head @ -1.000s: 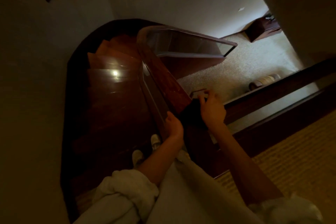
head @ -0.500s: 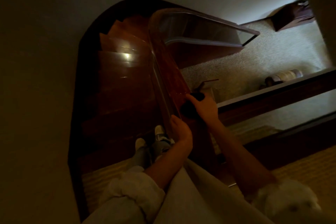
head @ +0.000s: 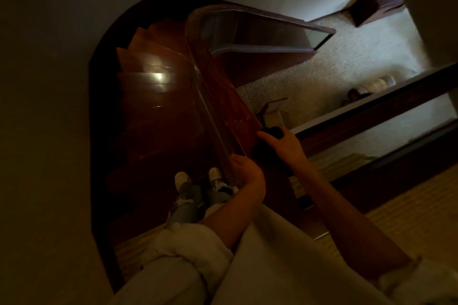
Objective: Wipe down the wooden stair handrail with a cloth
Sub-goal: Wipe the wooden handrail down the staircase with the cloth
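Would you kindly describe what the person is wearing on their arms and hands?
Both the left hand and right hand are bare, with no gloves. The pale cream left sleeve and right sleeve are bunched up thickly near the elbows, leaving the forearms uncovered.

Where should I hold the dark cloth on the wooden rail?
Take the dark bunched cloth across its middle from above, as the right hand does. It lies on the flat top of the reddish wooden handrail, so a hand over it probably pins it best.

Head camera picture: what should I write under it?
Over curving stairs, the right hand holds a dark cloth on the wooden handrail; the left hand grips its edge.
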A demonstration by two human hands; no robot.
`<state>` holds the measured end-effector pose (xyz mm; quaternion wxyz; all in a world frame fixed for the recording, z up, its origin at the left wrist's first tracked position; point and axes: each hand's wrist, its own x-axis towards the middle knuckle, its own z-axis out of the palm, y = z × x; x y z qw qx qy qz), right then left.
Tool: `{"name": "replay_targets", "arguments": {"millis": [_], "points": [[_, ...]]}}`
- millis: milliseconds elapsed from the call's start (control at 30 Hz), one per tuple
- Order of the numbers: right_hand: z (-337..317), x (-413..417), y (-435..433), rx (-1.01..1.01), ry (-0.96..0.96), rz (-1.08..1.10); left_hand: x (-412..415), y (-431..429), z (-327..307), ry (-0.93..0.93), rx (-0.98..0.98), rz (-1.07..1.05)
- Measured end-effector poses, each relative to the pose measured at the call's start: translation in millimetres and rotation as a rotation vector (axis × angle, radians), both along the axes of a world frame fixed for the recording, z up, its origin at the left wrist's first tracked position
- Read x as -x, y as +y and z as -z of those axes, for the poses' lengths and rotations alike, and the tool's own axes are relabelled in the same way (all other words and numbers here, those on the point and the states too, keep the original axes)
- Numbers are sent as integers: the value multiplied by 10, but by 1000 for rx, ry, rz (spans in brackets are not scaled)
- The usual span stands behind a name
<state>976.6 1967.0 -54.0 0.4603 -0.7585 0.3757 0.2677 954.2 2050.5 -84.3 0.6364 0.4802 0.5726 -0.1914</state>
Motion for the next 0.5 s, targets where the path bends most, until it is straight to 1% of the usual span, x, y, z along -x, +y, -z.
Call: {"name": "replay_targets", "arguments": {"millis": [67, 167, 233, 300, 400, 500], "points": [[72, -243, 25, -59, -10, 27, 15, -2, 52, 15, 3, 8], [117, -639, 84, -251, -18, 86, 7, 10, 45, -12, -110, 94], [42, -589, 89, -331, -17, 131, 9, 11, 70, -5, -149, 133], [16, -309, -9, -352, 6, 184, 33, 21, 110, 9, -162, 146], [82, -20, -139, -385, 96, 209, 44, -7, 107, 6, -154, 134], [73, -353, -62, -383, 56, 221, 38, -10, 40, 5, -163, 140]]}}
